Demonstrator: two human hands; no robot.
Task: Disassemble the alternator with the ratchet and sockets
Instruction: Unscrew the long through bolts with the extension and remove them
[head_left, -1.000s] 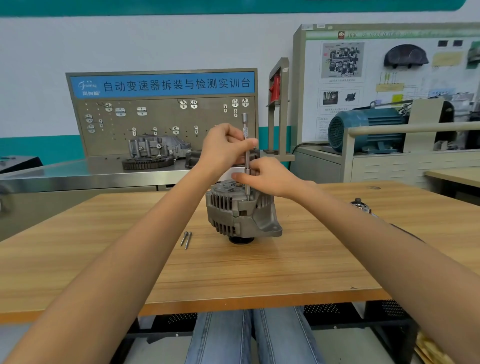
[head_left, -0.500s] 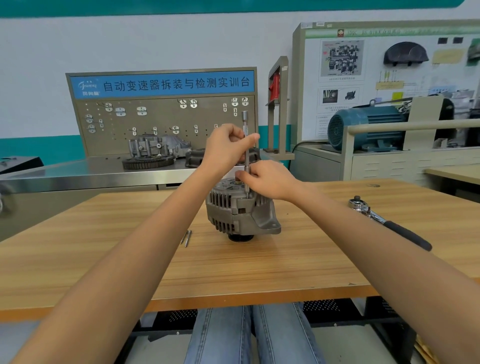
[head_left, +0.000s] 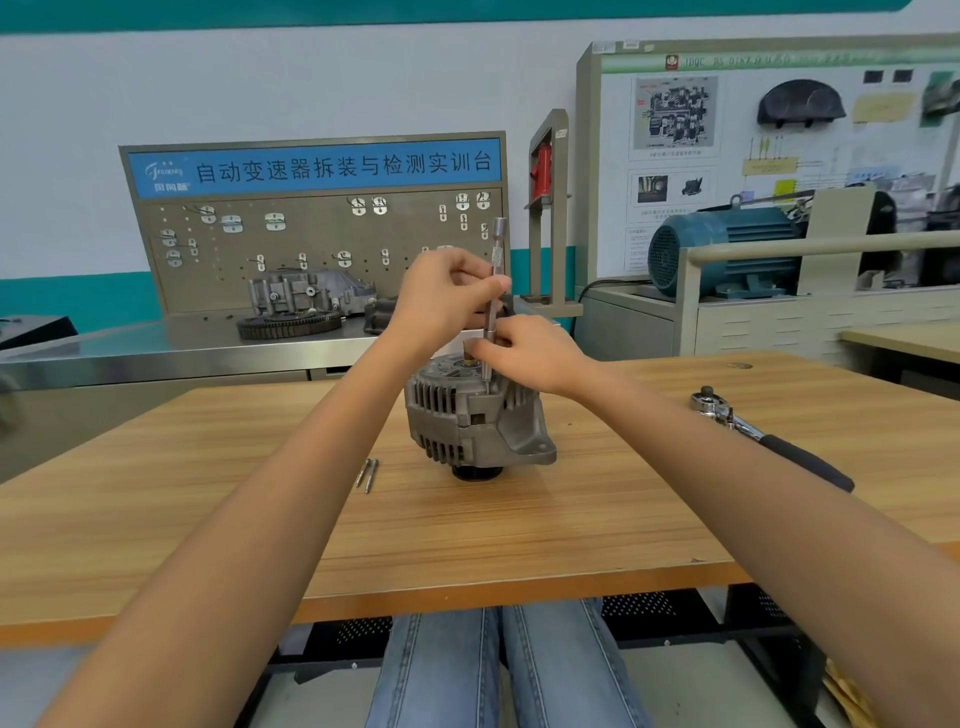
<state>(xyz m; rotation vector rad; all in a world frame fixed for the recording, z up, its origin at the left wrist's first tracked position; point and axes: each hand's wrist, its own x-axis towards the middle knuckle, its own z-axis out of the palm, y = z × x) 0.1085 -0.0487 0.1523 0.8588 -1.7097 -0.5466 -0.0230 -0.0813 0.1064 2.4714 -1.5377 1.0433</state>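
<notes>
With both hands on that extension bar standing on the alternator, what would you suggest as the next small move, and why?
Probably keep twirling the extension bar by its knurled part with the left hand, while the right hand steadies its lower end on the alternator. The ratchet lies aside on the table and two bolts are already out, so this fastener seems loose enough to spin by hand.

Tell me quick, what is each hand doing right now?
Left hand: pinches the upright extension bar near its top.
Right hand: curled round the bar's lower part, above the alternator.
</notes>
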